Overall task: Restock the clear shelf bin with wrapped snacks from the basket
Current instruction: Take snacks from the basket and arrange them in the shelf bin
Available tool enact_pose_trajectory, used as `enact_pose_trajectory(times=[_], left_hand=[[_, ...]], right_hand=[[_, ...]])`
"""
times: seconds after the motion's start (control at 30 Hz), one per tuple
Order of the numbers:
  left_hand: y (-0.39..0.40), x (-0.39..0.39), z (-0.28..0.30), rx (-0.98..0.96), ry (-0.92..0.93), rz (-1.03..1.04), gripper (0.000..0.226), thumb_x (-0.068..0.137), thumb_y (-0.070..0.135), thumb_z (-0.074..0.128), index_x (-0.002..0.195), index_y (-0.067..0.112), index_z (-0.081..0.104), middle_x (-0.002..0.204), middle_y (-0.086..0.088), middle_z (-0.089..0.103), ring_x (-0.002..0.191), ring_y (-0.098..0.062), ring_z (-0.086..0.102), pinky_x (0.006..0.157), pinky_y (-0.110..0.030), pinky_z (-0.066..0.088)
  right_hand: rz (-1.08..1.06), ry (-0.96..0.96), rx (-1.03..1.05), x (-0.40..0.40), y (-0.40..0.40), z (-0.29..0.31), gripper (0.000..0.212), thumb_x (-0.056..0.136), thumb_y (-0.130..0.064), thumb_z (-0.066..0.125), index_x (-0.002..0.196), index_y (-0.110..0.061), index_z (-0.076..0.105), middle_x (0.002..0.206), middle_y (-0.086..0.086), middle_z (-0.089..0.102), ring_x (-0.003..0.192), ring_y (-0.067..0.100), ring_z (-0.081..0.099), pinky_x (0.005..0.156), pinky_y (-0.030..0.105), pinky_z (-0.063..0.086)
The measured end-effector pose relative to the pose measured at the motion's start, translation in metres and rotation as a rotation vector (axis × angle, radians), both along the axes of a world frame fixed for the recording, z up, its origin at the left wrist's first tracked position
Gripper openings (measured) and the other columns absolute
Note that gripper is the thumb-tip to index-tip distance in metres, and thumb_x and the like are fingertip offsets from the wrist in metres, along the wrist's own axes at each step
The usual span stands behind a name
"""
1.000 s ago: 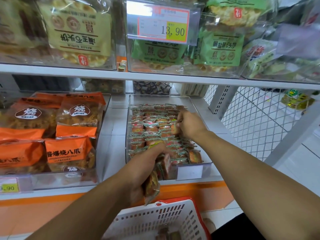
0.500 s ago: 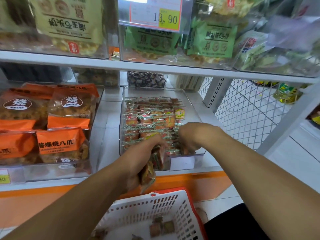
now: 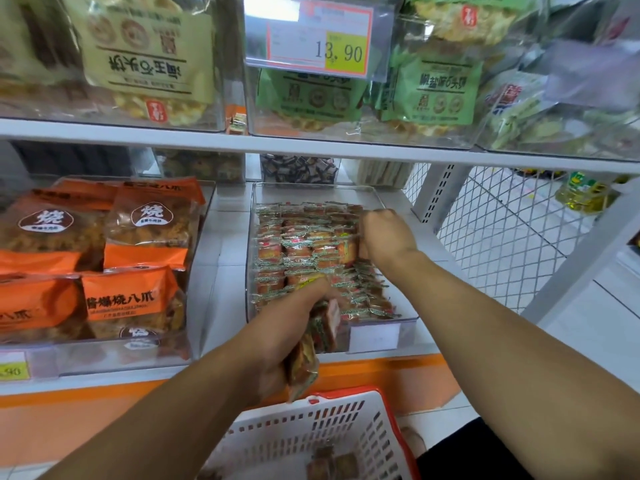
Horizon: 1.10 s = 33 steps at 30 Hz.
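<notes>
The clear shelf bin point(image 3: 375, 199) stands on the lower shelf, holding several rows of small wrapped snacks point(image 3: 298, 251). My left hand point(image 3: 291, 327) grips a bunch of wrapped snacks point(image 3: 313, 344) in front of the bin's front wall, above the basket. My right hand point(image 3: 384, 237) is inside the bin at its right side, fingers curled round a wrapped snack point(image 3: 348, 249) standing among the rows. The white basket with a red rim point(image 3: 332, 434) sits below, with a few snacks point(image 3: 332, 462) in its bottom.
Orange snack bags point(image 3: 135, 268) fill a clear bin to the left. The upper shelf point(image 3: 311, 145) carries bins of green and yellow bags and a 13.90 price tag point(image 3: 318, 43). A white wire mesh panel point(image 3: 491, 233) closes the right side.
My right hand went from the bunch in my left hand back into the bin's right side with a snack. My left hand stayed put with its bunch.
</notes>
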<state>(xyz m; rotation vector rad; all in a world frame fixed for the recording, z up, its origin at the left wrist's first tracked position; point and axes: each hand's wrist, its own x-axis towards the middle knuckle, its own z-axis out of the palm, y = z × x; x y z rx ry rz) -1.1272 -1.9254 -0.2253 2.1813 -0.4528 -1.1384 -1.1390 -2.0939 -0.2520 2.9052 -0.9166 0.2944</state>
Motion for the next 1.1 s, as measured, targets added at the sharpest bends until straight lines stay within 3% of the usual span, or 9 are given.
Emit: enact_pose_trajectory(times=[0.1,0.57,0.6,0.67,0.73,0.77,0.87,1.0,1.1], left_hand=[[-0.007,0.010,-0.002,0.009,-0.031,-0.092,0.061,0.103,0.009,0.047,0.154,-0.002,0.015,0.160,-0.022,0.027,0.146,-0.034,0.031,0.107,-0.028,0.030],[0.021,0.020,-0.035,-0.265,-0.018,-0.040,0.057,0.102,0.013,0.050,0.151,-0.005,0.026,0.155,-0.022,0.038,0.142,-0.034,0.039,0.112,-0.022,0.023],[0.025,0.025,-0.041,-0.301,0.039,-0.037,0.054,0.101,0.013,0.052,0.148,-0.006,0.033,0.146,-0.020,0.049,0.134,-0.033,0.048,0.107,-0.017,0.032],[0.035,0.022,-0.032,-0.294,0.141,0.000,0.048,0.100,0.013,0.056,0.142,-0.007,0.046,0.113,-0.011,0.067,0.100,-0.026,0.066,0.061,-0.008,0.051],[0.046,0.018,-0.028,-0.327,0.173,0.041,0.041,0.096,0.020,0.064,0.132,0.002,0.062,0.083,-0.005,0.068,0.067,-0.017,0.066,0.035,-0.012,0.039],[0.055,0.014,-0.028,-0.384,0.224,0.093,0.034,0.090,0.030,0.070,0.119,0.012,0.073,0.073,-0.006,0.069,0.056,-0.016,0.065,0.038,-0.012,0.043],[0.075,0.003,-0.030,-0.572,0.291,0.144,0.032,0.066,0.053,0.077,0.087,0.031,0.079,0.082,-0.002,0.078,0.069,-0.014,0.074,0.065,-0.030,0.056],[0.075,-0.003,-0.029,-0.609,0.249,0.117,0.027,0.074,0.049,0.080,0.097,0.037,0.074,0.097,0.007,0.079,0.098,-0.016,0.073,0.092,-0.039,0.056],[0.077,-0.007,-0.026,-0.653,0.306,0.066,0.031,0.077,0.042,0.082,0.105,0.033,0.076,0.097,0.009,0.079,0.089,-0.006,0.073,0.075,-0.025,0.057]], right_hand=[[0.004,-0.007,-0.042,0.004,-0.001,-0.010,0.043,0.079,0.019,0.053,0.117,0.001,0.059,0.113,0.022,0.060,0.108,0.038,0.056,0.079,0.042,0.049],[0.007,0.101,-0.113,-0.001,0.015,-0.016,0.045,0.088,0.009,0.049,0.130,-0.005,0.052,0.129,0.019,0.056,0.121,0.036,0.048,0.100,0.040,0.041],[0.016,0.067,-0.085,-0.002,0.017,-0.010,0.048,0.087,0.010,0.051,0.133,-0.005,0.051,0.131,0.020,0.052,0.122,0.037,0.047,0.101,0.042,0.042],[0.066,-0.068,-0.020,-0.004,0.023,0.004,0.049,0.087,0.008,0.056,0.133,-0.008,0.054,0.128,0.018,0.054,0.118,0.036,0.053,0.097,0.044,0.049],[0.138,-0.280,0.196,-0.010,0.038,0.022,0.028,0.092,-0.012,0.062,0.120,-0.018,0.064,0.109,0.006,0.068,0.099,0.026,0.066,0.081,0.037,0.055],[0.168,-0.342,0.400,-0.017,0.049,0.029,0.016,0.094,-0.031,0.063,0.108,-0.024,0.068,0.093,-0.002,0.071,0.085,0.019,0.069,0.071,0.033,0.055],[0.243,-0.245,0.983,-0.043,0.082,0.043,0.042,0.080,-0.069,0.063,0.082,-0.028,0.070,0.068,-0.007,0.069,0.058,0.009,0.064,0.053,0.028,0.048],[0.305,-0.207,1.294,-0.061,0.093,0.039,0.018,0.082,-0.032,0.078,0.093,-0.018,0.075,0.075,-0.004,0.072,0.063,0.006,0.064,0.051,0.019,0.048],[0.265,-0.325,1.588,-0.065,0.090,0.038,0.023,0.077,-0.013,0.076,0.097,-0.008,0.067,0.084,0.007,0.073,0.078,0.020,0.068,0.068,0.031,0.060]])
